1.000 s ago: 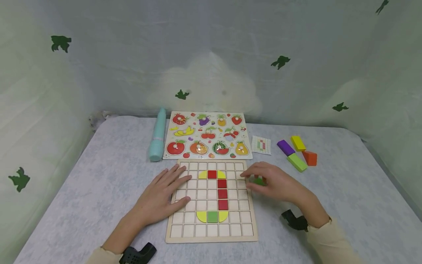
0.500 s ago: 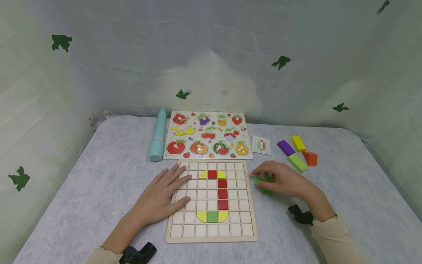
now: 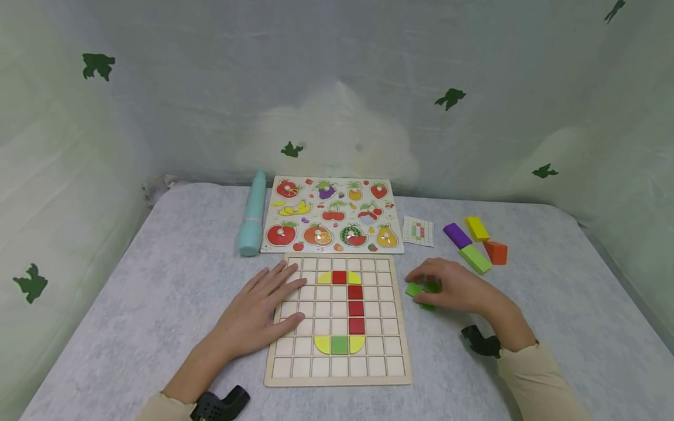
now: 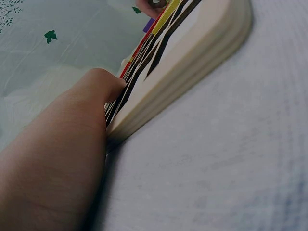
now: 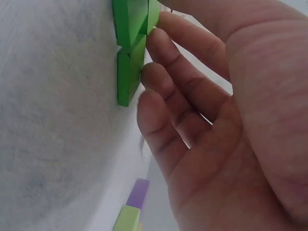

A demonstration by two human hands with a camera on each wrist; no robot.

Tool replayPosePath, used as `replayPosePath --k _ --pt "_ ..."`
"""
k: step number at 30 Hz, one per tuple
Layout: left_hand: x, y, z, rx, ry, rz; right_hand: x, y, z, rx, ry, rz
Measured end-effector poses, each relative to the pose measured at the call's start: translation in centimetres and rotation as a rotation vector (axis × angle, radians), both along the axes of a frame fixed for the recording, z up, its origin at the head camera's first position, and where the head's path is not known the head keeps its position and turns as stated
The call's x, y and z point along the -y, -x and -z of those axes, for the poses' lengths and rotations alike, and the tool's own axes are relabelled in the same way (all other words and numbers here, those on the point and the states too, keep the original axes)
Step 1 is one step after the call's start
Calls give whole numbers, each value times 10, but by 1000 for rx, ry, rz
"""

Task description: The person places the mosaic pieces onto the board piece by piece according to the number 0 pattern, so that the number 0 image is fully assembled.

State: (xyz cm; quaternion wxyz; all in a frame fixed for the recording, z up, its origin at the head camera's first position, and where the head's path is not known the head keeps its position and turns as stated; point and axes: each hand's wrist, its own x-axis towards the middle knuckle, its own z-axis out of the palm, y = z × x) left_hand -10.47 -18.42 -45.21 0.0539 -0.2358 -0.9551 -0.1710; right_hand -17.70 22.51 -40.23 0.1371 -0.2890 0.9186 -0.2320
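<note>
Right hand (image 3: pixel 458 289), fingers loosely curled over small green tiles (image 3: pixel 421 290) on the cloth just right of the grid board (image 3: pixel 337 379), touched but hadn't lifted them; left hand (image 3: pixel 258 313) lay flat, farther, on the board's left side.

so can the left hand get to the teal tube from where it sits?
Probably yes: the left hand lies flat on the grid board, and only bare table separates it from the teal tube.

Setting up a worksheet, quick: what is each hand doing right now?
Left hand: open, flat on the wooden grid board.
Right hand: fingers curled against small green tiles on the table; a firm grip cannot be told.
</note>
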Motion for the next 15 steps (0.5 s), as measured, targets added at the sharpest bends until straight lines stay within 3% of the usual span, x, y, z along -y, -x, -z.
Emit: replayPosePath --k 8,15 --pt "0 -1 0 -2 -3 4 9 -5 -1 -64 -32 15" --pt "0 0 0 1 -5 3 28 -12 -6 -63 47 -8"
